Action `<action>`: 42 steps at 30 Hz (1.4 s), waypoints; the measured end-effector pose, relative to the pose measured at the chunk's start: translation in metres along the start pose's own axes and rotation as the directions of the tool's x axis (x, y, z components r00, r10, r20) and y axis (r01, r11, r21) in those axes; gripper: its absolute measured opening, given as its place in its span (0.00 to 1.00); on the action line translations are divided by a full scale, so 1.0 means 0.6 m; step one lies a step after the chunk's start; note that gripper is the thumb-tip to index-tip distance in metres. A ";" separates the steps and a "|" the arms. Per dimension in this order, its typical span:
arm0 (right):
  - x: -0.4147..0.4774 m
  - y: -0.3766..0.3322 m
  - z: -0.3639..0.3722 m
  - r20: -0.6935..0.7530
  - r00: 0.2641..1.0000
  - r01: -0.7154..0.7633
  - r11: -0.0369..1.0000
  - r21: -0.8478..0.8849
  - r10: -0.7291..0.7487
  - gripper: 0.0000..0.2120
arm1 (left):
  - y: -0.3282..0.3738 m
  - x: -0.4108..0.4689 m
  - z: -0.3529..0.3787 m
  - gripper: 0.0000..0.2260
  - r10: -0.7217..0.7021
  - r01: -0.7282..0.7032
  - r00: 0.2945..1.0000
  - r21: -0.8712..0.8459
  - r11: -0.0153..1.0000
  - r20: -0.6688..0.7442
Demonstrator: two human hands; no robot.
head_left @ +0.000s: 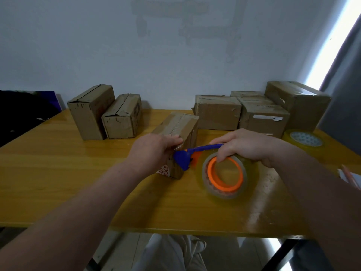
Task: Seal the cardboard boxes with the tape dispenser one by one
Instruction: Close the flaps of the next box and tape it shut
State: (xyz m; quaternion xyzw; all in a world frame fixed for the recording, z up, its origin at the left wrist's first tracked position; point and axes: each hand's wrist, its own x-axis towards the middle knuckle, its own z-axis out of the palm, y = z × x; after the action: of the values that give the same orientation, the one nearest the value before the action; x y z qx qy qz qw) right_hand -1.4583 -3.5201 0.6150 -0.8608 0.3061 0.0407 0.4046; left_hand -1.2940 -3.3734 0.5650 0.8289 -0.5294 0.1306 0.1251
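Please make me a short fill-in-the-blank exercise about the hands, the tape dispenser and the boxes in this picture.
1. The tape dispenser in the grip of the right hand has a ____ handle.
2. The left hand rests on the ____ of the middle box.
3. At the far left of the table stand ____ boxes.
Missing words: blue; top; two.
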 end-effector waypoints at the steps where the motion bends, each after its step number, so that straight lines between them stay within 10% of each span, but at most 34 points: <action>1: -0.003 -0.010 0.003 -0.025 0.999 0.036 0.995 -0.092 -0.038 0.21 | -0.001 0.000 0.001 0.21 0.005 -0.005 1.000 0.000 1.000 0.003; 13: 0.014 -0.009 0.012 0.060 0.988 -0.144 0.990 -0.009 0.144 0.09 | -0.007 -0.001 0.001 0.19 0.006 -0.006 0.999 -0.013 1.000 -0.038; 22: 0.028 0.022 0.000 -0.480 0.877 -0.203 0.886 -0.418 -0.026 0.40 | -0.009 -0.002 0.002 0.18 -0.013 0.012 0.998 -0.018 1.000 -0.061; 42: 0.063 0.103 0.068 -0.579 0.785 -0.159 0.829 -0.536 -0.223 0.28 | -0.028 0.013 -0.020 0.11 -0.035 0.011 0.991 -0.184 0.983 -0.128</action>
State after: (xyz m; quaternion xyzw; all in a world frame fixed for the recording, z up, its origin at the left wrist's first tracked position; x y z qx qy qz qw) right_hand -1.4551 -3.5395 0.5339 -0.9101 0.3806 -0.1633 0.0130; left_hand -1.2768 -3.3690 0.5776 0.8096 -0.5202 0.1342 0.2365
